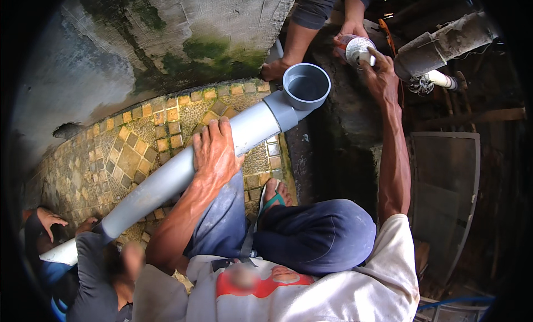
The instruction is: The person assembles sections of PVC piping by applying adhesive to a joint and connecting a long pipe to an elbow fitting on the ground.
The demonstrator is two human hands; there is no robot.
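Observation:
A long grey plastic pipe (166, 175) runs slantwise from the lower left up to the middle. On its upper end sits a darker grey elbow fitting (283, 108), its round mouth facing up. My left hand (214, 153) is closed over the pipe, a little below the elbow. My right hand (380, 78) reaches to a small round can (351, 47) with a silvery top. Its fingers are bent together at the can's opening, by something whitish that I cannot make out. A co-worker's hand (352, 29) holds that can from the far side.
The co-worker's other hand (275, 71) rests by the wall (183, 39). At lower left, another person's hand (86, 225) is at the pipe. Patterned stone tiles (133, 155) end at a dark gap (333, 166). An old thick pipe (438, 47) juts in at upper right.

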